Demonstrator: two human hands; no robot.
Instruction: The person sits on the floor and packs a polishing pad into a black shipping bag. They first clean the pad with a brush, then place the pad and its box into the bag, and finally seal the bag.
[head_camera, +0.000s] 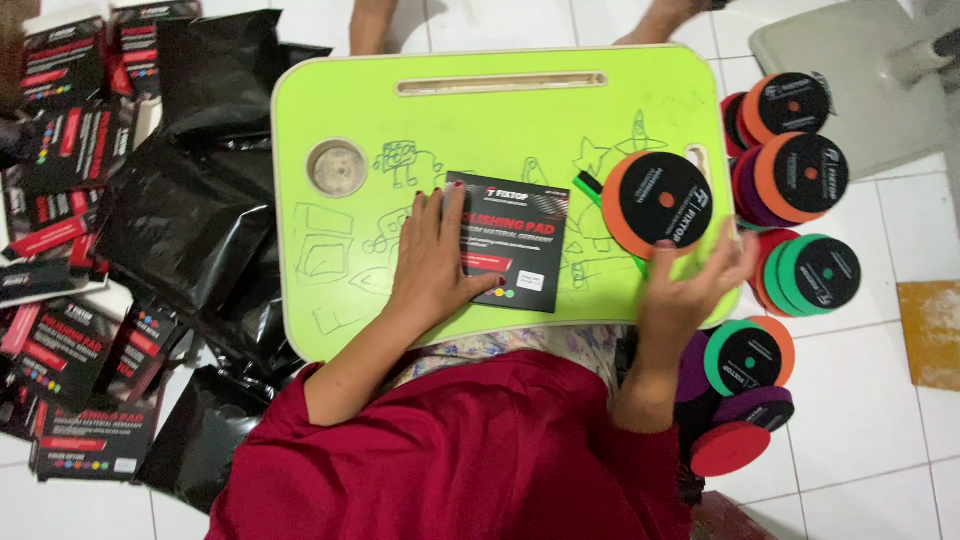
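Far left on the white tiled floor (880, 400): a heap of black plastic bags (200, 200) and scattered black printed cards (60, 340), crowding right up against the left edge of the lime-green lap table (340, 110).

On the table, near its left side: a round cup recess (337, 167), with pen doodles across the surface. Along the far edge: a long narrow slot (500, 83).

Left hand (435, 255): flat and spread, palm down, fingers apart, pressing on the left part of a black printed card (515, 240) lying near the middle of the table, close to the near edge. Nothing gripped; only resting contact.

Right of the card: an orange-backed round pad with a black face (655, 200), lying on the table close to the right edge, a green marker (590, 185) partly under it.

Right hand (690, 285): open, fingers loosely curled and spread, fingertips reaching up to the lower rim of the orange pad; touching or just short of it, cannot tell. Nothing pinched.

Free table surface: mostly the upper left and the strip below the slot.

Past the right edge, on the floor: stacks of round pads (800, 180) in orange, purple, green and red, packed just beside the table. Open tile beyond them.
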